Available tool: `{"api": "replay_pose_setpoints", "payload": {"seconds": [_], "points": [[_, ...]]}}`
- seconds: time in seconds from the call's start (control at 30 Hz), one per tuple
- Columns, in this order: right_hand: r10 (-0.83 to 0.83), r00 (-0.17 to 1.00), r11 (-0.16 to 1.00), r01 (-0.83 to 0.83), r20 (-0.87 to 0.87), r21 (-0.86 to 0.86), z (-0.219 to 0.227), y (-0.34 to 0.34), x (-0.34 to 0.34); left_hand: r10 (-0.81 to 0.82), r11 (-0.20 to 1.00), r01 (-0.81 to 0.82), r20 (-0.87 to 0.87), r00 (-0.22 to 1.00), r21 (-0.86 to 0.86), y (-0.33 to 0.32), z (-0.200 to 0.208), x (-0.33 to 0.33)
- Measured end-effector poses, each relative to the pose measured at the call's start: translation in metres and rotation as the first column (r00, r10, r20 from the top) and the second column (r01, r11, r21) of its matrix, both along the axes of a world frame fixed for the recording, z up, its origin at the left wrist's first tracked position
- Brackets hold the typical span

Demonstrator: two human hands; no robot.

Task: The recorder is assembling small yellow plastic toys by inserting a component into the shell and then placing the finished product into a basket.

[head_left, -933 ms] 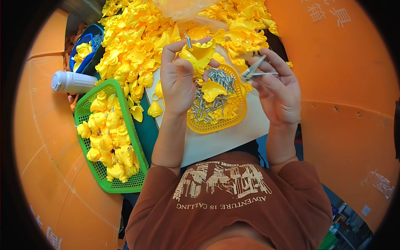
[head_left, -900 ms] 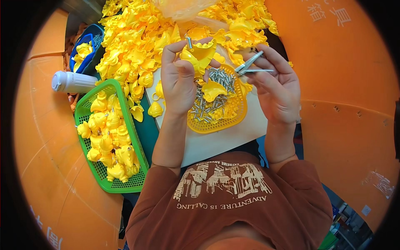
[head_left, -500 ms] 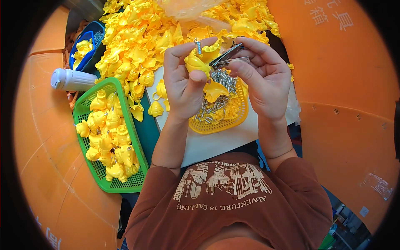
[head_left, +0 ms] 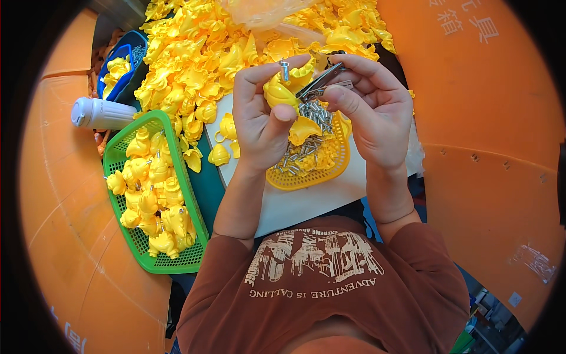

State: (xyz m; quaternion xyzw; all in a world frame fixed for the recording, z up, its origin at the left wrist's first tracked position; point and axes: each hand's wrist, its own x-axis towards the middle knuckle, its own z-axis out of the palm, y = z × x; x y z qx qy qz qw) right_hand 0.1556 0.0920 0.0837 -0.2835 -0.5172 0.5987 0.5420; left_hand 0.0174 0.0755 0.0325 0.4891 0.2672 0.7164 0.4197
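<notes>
- Head view, looking down: left hand [head_left: 259,121] raised over the table [head_left: 306,203], closed around a yellow plastic part [head_left: 282,91] pinched between thumb and fingers.
- Small metal screw [head_left: 285,71] stood upright in the top of that part.
- Right hand [head_left: 371,112] just beside the left, closed on a slim metal tool [head_left: 321,79] with its tip touching the yellow part.
- Directly below both hands, on the white table surface: shallow yellow basket [head_left: 330,168] with a heap of loose screws [head_left: 309,133] and one more yellow piece lying in it.
- Behind the hands: large pile of yellow parts [head_left: 206,47] spread across the far side of the table, a few strays beside the yellow basket.
- To the left: green basket [head_left: 177,259] filled with yellow parts, some with screws showing.
- Farther left: white cylindrical bottle [head_left: 100,113] lying on its side, and a blue tray [head_left: 121,71] with a few yellow parts.
</notes>
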Motion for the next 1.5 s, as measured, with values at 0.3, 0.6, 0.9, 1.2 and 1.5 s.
{"api": "replay_pose_setpoints", "payload": {"seconds": [0.3,0.6,0.9,1.2,1.5], "points": [[0.019,1.000,1.000,-0.019,0.007,-0.001,0.001,0.002,0.003,0.002,1.000,-0.001,-0.019,1.000,0.015,0.000,0.000,0.000],[0.007,1.000,1.000,-0.008,0.022,0.010,0.003,0.001,0.004,0.010,1.000,-0.010,-0.032,0.999,0.025,0.000,-0.001,0.001],[-0.056,0.998,0.998,0.056,0.039,0.020,0.010,-0.005,0.000,0.045,0.999,-0.045,-0.016,0.999,0.011,0.000,-0.004,0.005],[-0.398,0.866,0.692,0.067,0.303,0.719,-0.003,-0.022,0.000,0.062,0.998,-0.059,0.138,0.988,-0.023,0.003,-0.009,0.008],[-0.290,0.919,0.856,0.125,0.266,0.502,0.001,-0.015,-0.002,0.013,1.000,-0.010,0.202,0.979,-0.018,0.003,-0.007,0.006]]}}
